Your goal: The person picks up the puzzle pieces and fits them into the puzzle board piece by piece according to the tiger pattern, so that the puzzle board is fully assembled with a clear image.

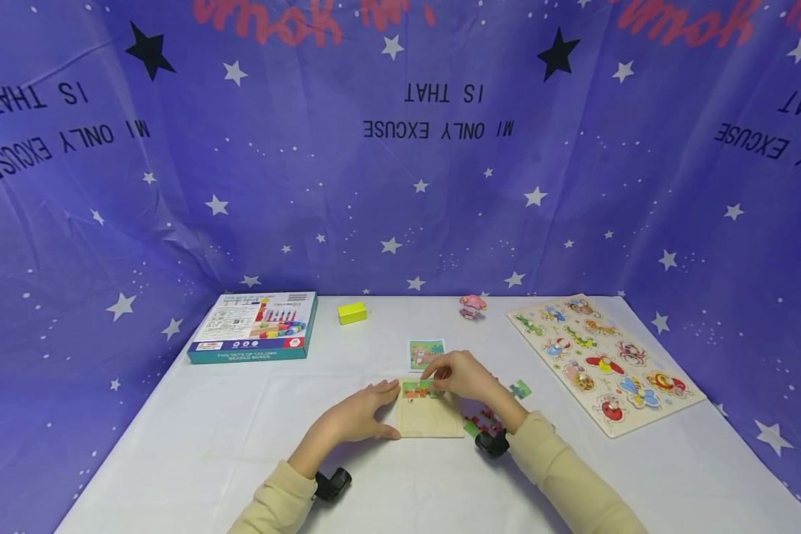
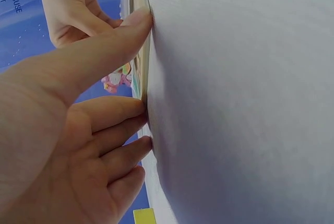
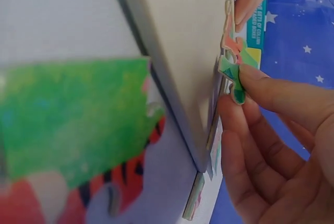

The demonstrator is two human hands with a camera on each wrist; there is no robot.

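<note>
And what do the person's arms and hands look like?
Both arms wear long, plain beige sleeves, one on the left and one on the right. Each wrist has a small, chunky black gadget, left and right. The left hand and right hand wear no gloves.

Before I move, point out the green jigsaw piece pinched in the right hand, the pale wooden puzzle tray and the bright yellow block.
Green jigsaw piece [image 3: 233,75]: right wrist view, printed face.
Wooden tray [image 1: 430,421]: head view, bare floor.
Yellow block [image 1: 353,317]: head view, front face.
</note>
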